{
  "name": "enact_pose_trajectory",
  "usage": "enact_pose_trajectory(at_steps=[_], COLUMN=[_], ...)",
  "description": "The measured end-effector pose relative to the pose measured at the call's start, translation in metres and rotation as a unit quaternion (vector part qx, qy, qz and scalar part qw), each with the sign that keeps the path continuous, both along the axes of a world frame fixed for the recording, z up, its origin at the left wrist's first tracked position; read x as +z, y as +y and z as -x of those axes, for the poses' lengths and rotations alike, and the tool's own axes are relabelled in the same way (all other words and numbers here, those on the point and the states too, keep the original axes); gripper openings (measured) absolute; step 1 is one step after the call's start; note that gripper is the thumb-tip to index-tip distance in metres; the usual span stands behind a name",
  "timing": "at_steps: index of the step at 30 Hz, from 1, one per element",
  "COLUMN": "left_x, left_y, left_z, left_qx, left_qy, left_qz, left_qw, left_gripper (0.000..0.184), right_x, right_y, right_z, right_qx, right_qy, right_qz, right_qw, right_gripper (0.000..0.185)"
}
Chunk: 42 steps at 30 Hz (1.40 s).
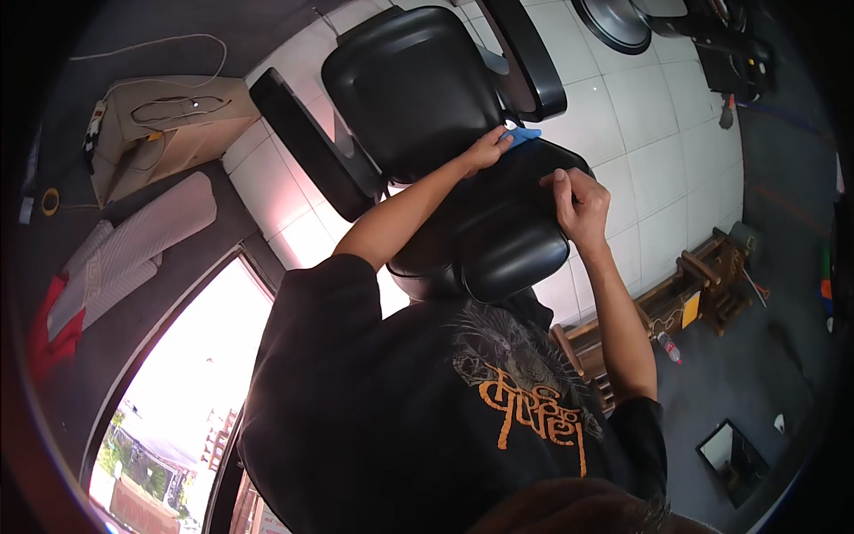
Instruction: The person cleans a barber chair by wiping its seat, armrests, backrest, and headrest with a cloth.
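A black padded salon chair (400, 80) with a seat, armrests and a backrest (480, 214) fills the middle of the head view. My left hand (485, 153) is closed on a blue cloth (523, 137), held at the backrest's edge close to the seat. Beside the backrest's right edge, my right hand (584, 206) has its fingers curled in, with no object visible in them. Whether it touches the black padding is unclear. A headrest cushion (516, 258) lies nearest my body.
Armrests (313, 142) flank the seat. A cardboard box (169, 133) with a cable on it stands at the left, near a rolled striped cloth (169, 222). On the right are a wooden rack (712, 271), a plastic bottle (669, 348) and a round chair base (614, 22) on white tiles.
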<state>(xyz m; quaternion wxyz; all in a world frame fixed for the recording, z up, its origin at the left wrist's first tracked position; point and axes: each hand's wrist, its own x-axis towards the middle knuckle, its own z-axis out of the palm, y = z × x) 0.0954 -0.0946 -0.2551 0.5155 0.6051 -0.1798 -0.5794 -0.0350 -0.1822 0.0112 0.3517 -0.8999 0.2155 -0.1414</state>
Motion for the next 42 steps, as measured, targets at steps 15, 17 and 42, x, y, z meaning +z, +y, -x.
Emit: enact_pose_trajectory(at_steps=[15,17,42], left_x=[0.242,0.273,0.336], left_y=[0.066,0.061,-0.063], left_z=[-0.005,0.005,0.109], left_qx=[0.169,0.292,0.457], left_qy=[0.067,0.069,-0.094], left_qz=[0.111,0.144,0.116], left_qw=[0.977,0.943,0.877], left_gripper=[0.039,0.038,0.038], right_x=[-0.016,-0.016,0.031], right_y=[-0.014,-0.019,-0.132], right_z=[0.019,0.019,0.046], right_qx=[0.049,0.053,0.158], right_qy=[-0.170,-0.198,-0.036], right_qz=[-0.078,-0.113,-0.569], right_qw=[0.981,0.972,0.806], right_gripper=[0.033,0.035,0.053])
